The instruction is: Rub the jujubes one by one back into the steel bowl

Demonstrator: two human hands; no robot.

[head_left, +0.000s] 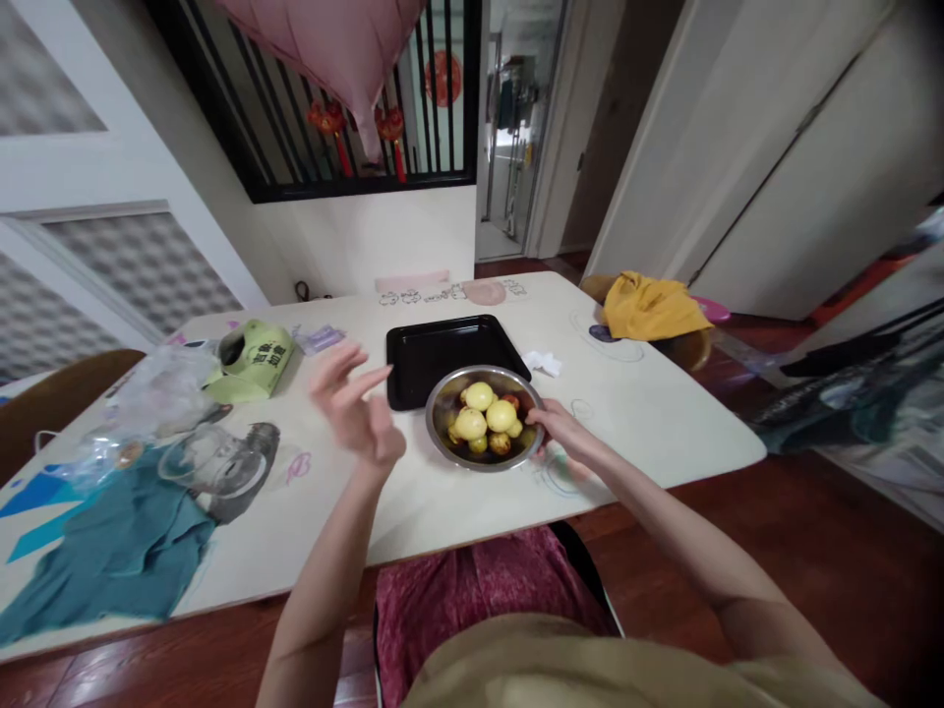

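A steel bowl [442, 444] of several yellow and reddish-brown round fruits [487, 417] stands near the front of the white table, overlapping the near edge of a black tray [449, 344] in view. My right hand [555, 427] grips the bowl's right rim, with the thumb at the rim and the other fingers mostly hidden beneath. To the left of the bowl, my left hand [358, 408] is raised in the air, its fingers spread and somewhat blurred. Nothing shows in it. A crumpled white tissue [544, 364] lies right of the tray.
On the table's left lie a green box [255, 362], clear plastic bags [158, 393], a transparent container [215, 462] and a teal cloth [118, 541]. A yellow cloth [653, 305] hangs over a chair at the right. A red-covered chair [487, 580] stands at the front edge.
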